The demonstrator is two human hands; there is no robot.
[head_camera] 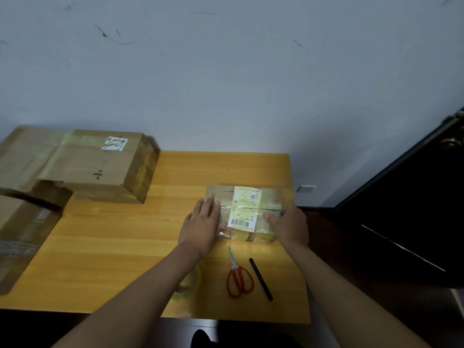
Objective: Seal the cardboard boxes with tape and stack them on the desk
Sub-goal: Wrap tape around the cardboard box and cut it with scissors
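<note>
A small box (247, 212) sits right of centre on the table (113, 247), with scissors (238, 277) below it. Larger boxes (100, 167) fill the frame's left edge.

Open wood at the near left, clutter near and right

We see bare tabletop on the yellow wooden desk (105, 247) across the middle and near left. The stacked brown cardboard boxes (100, 167) block the far left; the red-handled scissors (238, 277), the black stick (261, 280) and the clear tape roll (193, 280) crowd the near edge below the small taped cardboard box (244, 212).
</note>
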